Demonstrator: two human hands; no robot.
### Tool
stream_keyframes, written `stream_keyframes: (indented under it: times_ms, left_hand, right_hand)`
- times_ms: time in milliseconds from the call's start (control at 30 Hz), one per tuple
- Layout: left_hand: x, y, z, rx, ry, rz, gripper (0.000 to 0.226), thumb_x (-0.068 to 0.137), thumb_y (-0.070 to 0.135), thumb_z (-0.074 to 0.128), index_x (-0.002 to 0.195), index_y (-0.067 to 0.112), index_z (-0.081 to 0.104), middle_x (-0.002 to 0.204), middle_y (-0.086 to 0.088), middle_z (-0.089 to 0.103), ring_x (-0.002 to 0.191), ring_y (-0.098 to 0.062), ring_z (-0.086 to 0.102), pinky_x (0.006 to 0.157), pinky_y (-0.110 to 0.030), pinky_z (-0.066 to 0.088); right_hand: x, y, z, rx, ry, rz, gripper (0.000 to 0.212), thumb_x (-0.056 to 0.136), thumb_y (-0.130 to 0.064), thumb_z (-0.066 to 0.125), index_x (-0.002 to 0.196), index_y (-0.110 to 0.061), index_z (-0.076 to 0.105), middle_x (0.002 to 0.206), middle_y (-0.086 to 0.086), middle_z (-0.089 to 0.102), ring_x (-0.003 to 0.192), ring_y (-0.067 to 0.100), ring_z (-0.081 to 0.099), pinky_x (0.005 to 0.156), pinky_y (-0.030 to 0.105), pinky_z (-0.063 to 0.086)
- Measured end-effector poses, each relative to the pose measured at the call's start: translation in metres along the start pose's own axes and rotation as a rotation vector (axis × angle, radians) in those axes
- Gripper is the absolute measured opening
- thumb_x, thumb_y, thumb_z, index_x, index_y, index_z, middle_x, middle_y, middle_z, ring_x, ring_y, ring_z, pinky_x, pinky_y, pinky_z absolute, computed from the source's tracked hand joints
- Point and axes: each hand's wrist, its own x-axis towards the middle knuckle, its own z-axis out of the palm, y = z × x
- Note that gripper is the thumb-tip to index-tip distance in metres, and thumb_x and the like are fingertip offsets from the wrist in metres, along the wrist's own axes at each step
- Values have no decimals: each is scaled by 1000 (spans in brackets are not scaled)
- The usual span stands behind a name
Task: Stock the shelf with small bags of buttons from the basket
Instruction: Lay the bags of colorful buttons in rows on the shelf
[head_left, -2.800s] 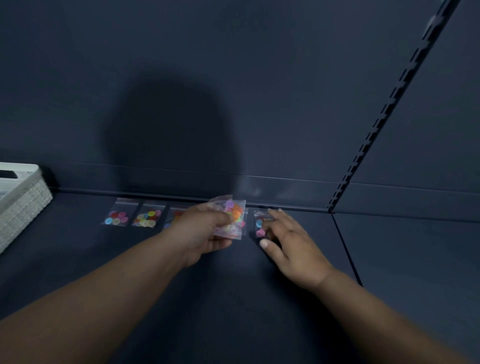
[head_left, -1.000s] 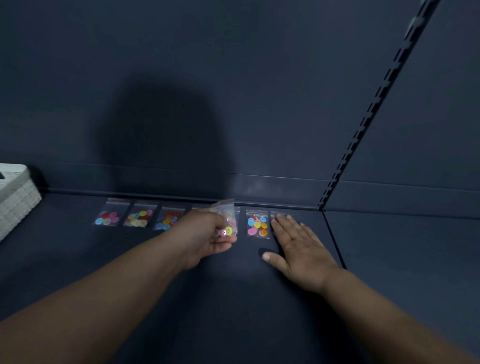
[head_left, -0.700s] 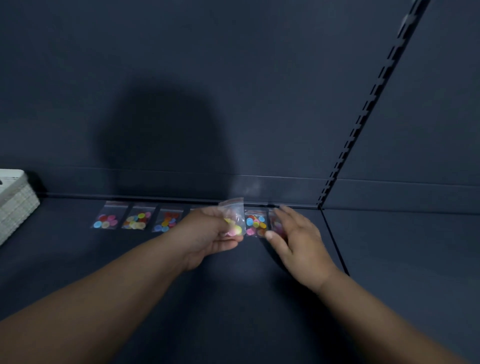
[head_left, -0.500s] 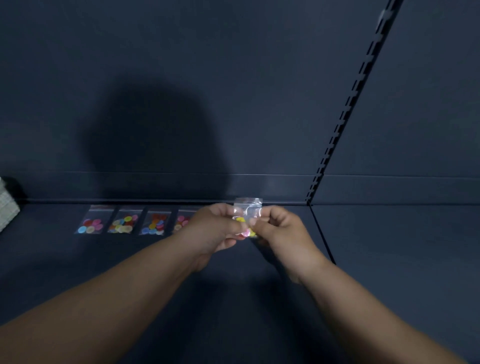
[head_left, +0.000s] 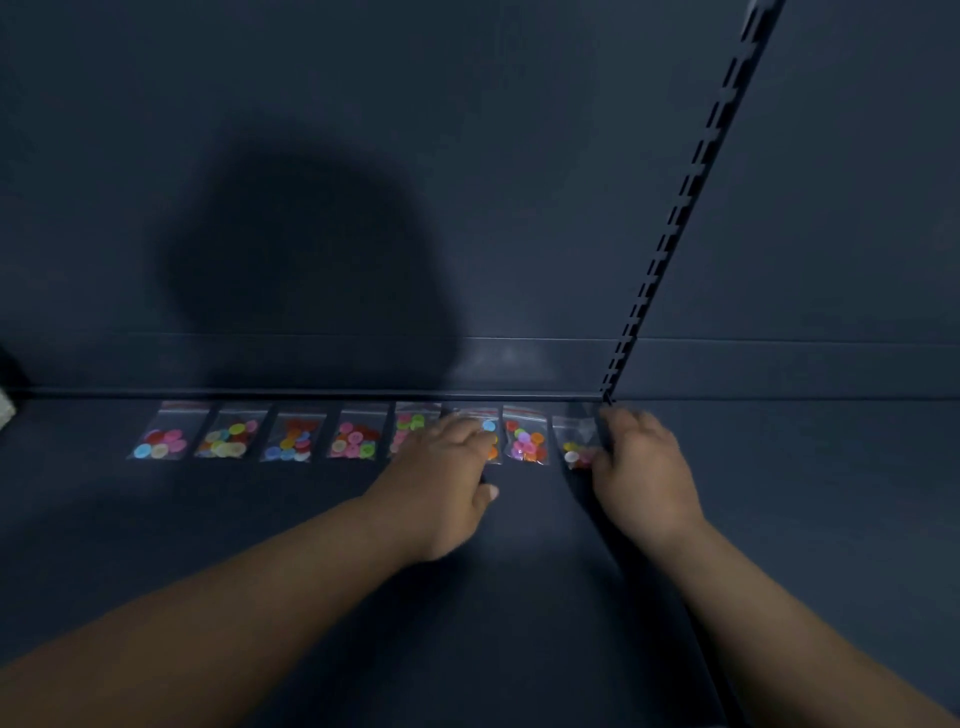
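Eight bags line the shelf (head_left: 519, 597) rear. Right hand (head_left: 641, 467) apparently pinches the end bag (head_left: 574, 449); left hand (head_left: 447, 467) lies flat, released, across neighbouring bags (head_left: 415, 431). Risk: withdrawing hands drag bags askew.

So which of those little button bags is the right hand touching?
The last bag on the right, beside the upright rail; the right hand rests against its edge.

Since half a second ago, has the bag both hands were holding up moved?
Yes. The bag has gone down and right: it now lies on the shelf at the row's right end, by the slotted upright, under the right hand.
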Motion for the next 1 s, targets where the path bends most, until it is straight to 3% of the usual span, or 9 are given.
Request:
stream_keyframes:
  times_ms: [67, 133, 233, 500, 600, 833, 1000]
  left_hand:
    - [0, -1, 6, 79, -83, 24, 63, 97, 43, 39, 150, 16, 17, 159, -1, 9, 147, -18, 0, 119, -34, 1]
    - [-1, -2, 10, 140, -153, 24, 69, 97, 48, 35, 152, 16, 7, 160, -2, 0, 147, -18, -6, 119, -38, -4]
    - [-1, -6, 14, 192, -197, 18, 74, 96, 53, 32, 152, 16, 2, 160, -3, -5, 146, -17, -8, 119, -38, -5]
    - [2, -4, 12, 196, -144, 51, 73, 95, 52, 35, 151, 17, 5, 160, -4, -3, 147, -18, -5, 119, -38, -3]
    - [7, 4, 14, 186, -112, 122, 70, 96, 48, 34, 151, 19, 3, 160, -2, -6, 147, -18, -7, 118, -36, -7]
    - [22, 17, 23, 201, -208, 164, 71, 96, 48, 35, 151, 18, 2, 160, 0, -7, 146, -15, -10, 118, -35, -9]
    - [20, 18, 22, 199, -198, 159, 75, 94, 52, 37, 151, 17, 3, 160, -2, -5, 146, -16, -5, 115, -32, -7]
  right_hand:
    - [-9, -3, 5, -25, 0, -154, 46, 92, -18, 49, 137, -13, 45, 144, 11, 41, 130, 31, 38, 107, 34, 32]
    - [-14, -4, 12, -111, -105, -283, 51, 96, -28, 42, 144, -13, 33, 153, 9, 28, 142, 24, 24, 116, 32, 19]
    - [-18, -3, 17, -255, -243, -295, 61, 98, -47, 26, 150, -17, 14, 159, 1, 9, 146, 16, 5, 117, 30, 1]
    - [-13, -6, 23, -320, -248, -255, 107, 66, -78, -17, 150, -16, 0, 159, 1, -4, 146, 16, -6, 117, 33, -3]
    - [-18, -4, 24, -329, -232, -241, 122, 49, -76, -39, 150, -14, -6, 158, 4, -10, 145, 16, -12, 116, 33, -6]
    - [-23, 3, 22, -368, -254, -254, 125, 46, -70, -45, 150, -15, -3, 159, 2, -6, 146, 15, -7, 115, 31, -8]
    - [-20, 1, 23, -376, -257, -262, 110, 57, -67, -32, 150, -14, -4, 159, 3, -5, 146, 16, -5, 116, 33, -8]
